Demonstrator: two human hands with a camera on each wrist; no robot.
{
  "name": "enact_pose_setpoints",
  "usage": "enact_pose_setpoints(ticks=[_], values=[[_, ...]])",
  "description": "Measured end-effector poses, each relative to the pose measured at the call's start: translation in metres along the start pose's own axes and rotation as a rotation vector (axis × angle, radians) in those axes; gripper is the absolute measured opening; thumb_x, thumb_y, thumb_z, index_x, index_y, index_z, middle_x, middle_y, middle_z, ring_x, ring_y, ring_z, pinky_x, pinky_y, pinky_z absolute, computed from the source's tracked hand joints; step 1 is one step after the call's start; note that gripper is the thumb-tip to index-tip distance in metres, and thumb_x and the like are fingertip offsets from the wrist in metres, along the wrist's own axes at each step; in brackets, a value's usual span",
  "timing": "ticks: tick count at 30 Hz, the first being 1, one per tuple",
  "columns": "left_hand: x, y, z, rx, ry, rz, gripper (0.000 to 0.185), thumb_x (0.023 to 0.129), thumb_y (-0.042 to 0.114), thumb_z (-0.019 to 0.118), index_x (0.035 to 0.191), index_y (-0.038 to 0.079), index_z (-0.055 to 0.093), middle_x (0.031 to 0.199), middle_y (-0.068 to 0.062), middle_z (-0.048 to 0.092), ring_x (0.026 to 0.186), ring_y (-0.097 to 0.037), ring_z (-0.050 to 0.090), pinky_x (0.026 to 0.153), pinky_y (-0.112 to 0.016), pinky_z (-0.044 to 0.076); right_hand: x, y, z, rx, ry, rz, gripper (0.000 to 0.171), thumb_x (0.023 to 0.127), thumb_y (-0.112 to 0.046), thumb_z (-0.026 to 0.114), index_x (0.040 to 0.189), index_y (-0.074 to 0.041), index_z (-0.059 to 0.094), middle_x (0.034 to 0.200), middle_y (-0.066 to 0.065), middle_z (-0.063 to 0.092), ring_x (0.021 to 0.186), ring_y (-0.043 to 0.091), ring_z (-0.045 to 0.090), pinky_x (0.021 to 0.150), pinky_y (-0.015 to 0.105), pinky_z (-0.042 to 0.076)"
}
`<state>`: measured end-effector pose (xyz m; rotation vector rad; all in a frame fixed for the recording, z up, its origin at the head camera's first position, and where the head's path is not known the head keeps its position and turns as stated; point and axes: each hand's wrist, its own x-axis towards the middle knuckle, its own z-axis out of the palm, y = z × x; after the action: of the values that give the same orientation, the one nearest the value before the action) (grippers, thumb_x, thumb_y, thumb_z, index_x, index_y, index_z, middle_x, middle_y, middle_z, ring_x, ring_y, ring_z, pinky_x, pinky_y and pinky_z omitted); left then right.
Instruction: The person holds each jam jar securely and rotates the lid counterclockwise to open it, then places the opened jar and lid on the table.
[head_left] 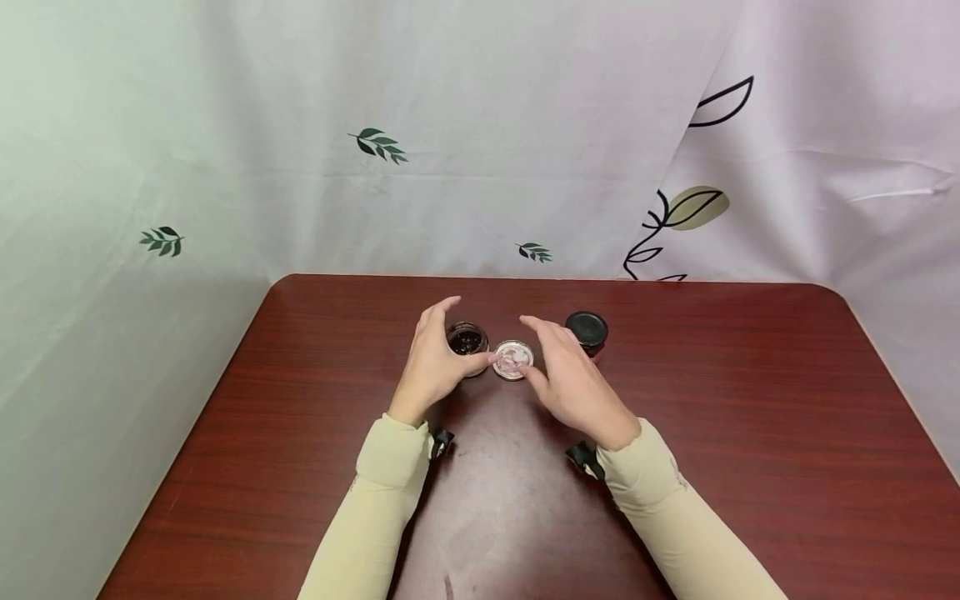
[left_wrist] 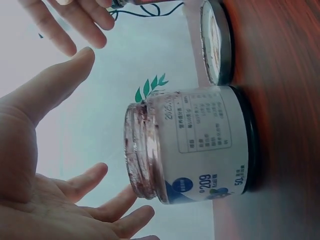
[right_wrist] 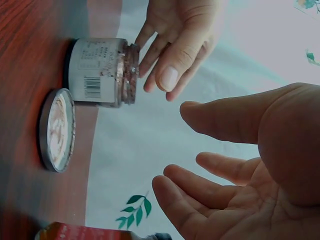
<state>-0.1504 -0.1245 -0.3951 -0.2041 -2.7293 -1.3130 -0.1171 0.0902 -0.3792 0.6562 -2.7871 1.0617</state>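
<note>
My left hand (head_left: 433,362) hovers over the open jar (head_left: 467,340), fingers relaxed and spread, gripping nothing. The left wrist view shows clear air between my palm and the jar's rim; from the head view my thumb looks close to the glass, but I cannot tell if it touches. The jar stands upright on the table (head_left: 750,400), mouth bare, dark contents inside, white printed label around its wall.

The lid (head_left: 513,359) lies flat on the table just to the right of the jar, pale inner face up, near it but apart.

My right hand (head_left: 573,379) hangs above the table just right of the lid, fingers loosely extended, holding nothing. Its fingertips are near the lid's edge; contact is not plain.

A second jar (head_left: 587,331) with a black cap stands behind my right hand, close to it. Leaf-printed curtain (head_left: 480,125) behind the table.
</note>
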Motion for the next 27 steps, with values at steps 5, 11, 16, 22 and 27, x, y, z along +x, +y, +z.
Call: enact_pose_setpoints(ticks=[5,11,16,22,27], values=[[-0.002,0.004,-0.001,0.003,0.002,0.007,0.096,0.071,0.028,0.091,0.15,0.009,0.04,0.153,-0.014,0.037,0.14,-0.029,0.038,0.112,-0.049,0.034,-0.003,0.0,-0.008,0.01,0.021,0.004,0.064,0.093,-0.01,0.07,0.149,-0.004,0.041,0.146,0.017,0.048,0.137,0.034,0.041,0.109,0.051,0.038],[-0.003,0.008,-0.002,-0.005,0.001,0.014,0.094,0.072,0.027,0.091,0.15,0.01,0.041,0.153,-0.012,0.037,0.139,-0.029,0.039,0.111,-0.049,0.035,-0.005,0.002,-0.016,0.01,0.05,-0.007,0.062,0.093,-0.007,0.07,0.148,-0.002,0.041,0.146,0.018,0.048,0.135,0.036,0.042,0.109,0.051,0.037],[-0.004,0.01,-0.002,-0.009,0.002,0.014,0.093,0.072,0.024,0.091,0.15,0.01,0.041,0.154,-0.012,0.036,0.138,-0.03,0.039,0.111,-0.05,0.035,-0.006,0.003,-0.021,0.013,0.073,0.0,0.062,0.093,-0.008,0.07,0.148,-0.002,0.042,0.142,0.018,0.05,0.118,0.033,0.05,0.099,0.049,0.042],[-0.005,0.012,-0.001,-0.001,0.0,0.018,0.092,0.073,0.026,0.09,0.15,0.011,0.042,0.154,-0.011,0.036,0.138,-0.029,0.04,0.111,-0.049,0.035,-0.008,0.005,-0.026,0.013,0.096,0.018,0.062,0.093,-0.011,0.071,0.148,-0.002,0.043,0.144,0.018,0.049,0.126,0.034,0.047,0.103,0.049,0.041],[-0.006,0.015,0.0,0.005,0.006,0.026,0.091,0.073,0.025,0.09,0.149,0.012,0.042,0.153,-0.011,0.037,0.139,-0.027,0.039,0.112,-0.047,0.035,-0.009,0.008,-0.03,0.0,0.112,0.043,0.061,0.093,-0.013,0.07,0.147,-0.001,0.044,0.146,0.018,0.048,0.134,0.036,0.041,0.108,0.05,0.037]])
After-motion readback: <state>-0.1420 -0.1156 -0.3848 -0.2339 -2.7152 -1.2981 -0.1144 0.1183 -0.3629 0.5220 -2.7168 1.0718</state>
